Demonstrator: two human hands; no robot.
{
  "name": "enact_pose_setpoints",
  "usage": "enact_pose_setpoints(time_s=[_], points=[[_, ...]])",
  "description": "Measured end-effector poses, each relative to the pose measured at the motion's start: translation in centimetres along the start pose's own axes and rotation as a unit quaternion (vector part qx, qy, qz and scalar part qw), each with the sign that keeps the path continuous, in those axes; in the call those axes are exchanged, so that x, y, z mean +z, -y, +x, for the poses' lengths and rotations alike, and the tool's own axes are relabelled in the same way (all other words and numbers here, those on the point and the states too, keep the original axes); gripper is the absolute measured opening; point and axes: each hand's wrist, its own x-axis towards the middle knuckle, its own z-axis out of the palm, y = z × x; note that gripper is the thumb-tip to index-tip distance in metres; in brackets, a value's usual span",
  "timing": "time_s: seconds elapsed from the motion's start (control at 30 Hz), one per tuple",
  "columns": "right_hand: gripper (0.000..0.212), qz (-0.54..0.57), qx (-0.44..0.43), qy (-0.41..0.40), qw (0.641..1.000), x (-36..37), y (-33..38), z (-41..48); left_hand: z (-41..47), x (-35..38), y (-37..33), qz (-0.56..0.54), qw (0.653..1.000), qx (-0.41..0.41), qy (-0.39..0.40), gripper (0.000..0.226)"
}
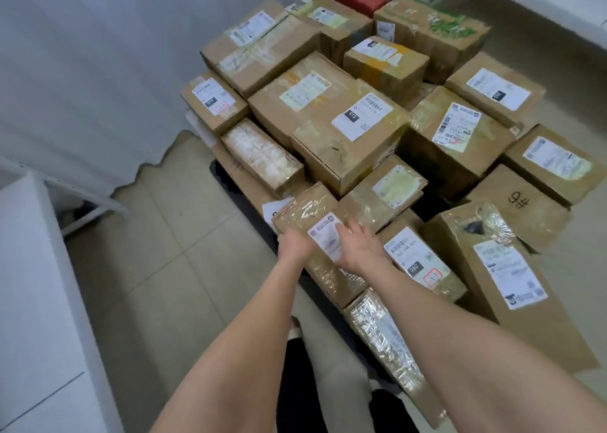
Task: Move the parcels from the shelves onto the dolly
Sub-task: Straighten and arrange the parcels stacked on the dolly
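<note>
White shelf unit (33, 301) at far left; tiled floor (164, 252) between it and the dolly (219, 173), of which only a black edge shows under the load. The dolly carries a dense pile of parcels (345, 127): brown cartons, most with white shipping labels, several glossy with clear tape, stacked in more than one layer. Left hand (293, 244) is against the left side of the taped parcel (308, 207); its fingers are hidden by the carton, so the grip cannot be told. Taped parcel: long, flat brown carton, wrapped all over in wrinkled clear tape, white label (325, 237) on its top face. It lies at the dolly's near-left edge, over other cartons. Right hand (356, 250) rests on its top face, partly over the label, fingers straight and spread wide, curled round nothing. Just right of it, a carton labelled "090" (414, 258). Further right, toward the near-right corner, a tall carton (499, 268) with crinkled tape at its top.
</note>
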Motion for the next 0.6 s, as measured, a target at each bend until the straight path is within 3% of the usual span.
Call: enact_pose_setpoints(time_s=[0.1, 0.2, 0.3, 0.47, 0.6], points=[[0.097, -0.03, -0.006, 0.017, 0.999, 1.8, -1.7, -1.5, -1.2, 3.6, 2.1, -0.08, 0.994, -0.066, 0.013, 0.049], [0.094, -0.013, 0.028, 0.021, 0.999, 3.4, -1.7, -1.7, 0.2, 6.5, 4.7, -0.141, 0.982, -0.123, 0.019, 0.059], [0.087, 0.034, 0.102, 0.017, 0.994, 4.4, -1.7, -0.7, 0.5, 7.6, 5.6, -0.163, 0.976, -0.139, 0.026, 0.055], [0.067, 0.068, 0.109, 0.005, 0.992, 4.6, -1.7, 0.5, -0.1, 8.4, 4.8, -0.227, 0.965, -0.132, 0.026, 0.036], [0.065, 0.102, 0.121, -0.011, 0.987, 4.5, -1.6, 0.4, 0.2, 8.4, 4.3, -0.277, 0.948, -0.156, -0.01, 0.042]])
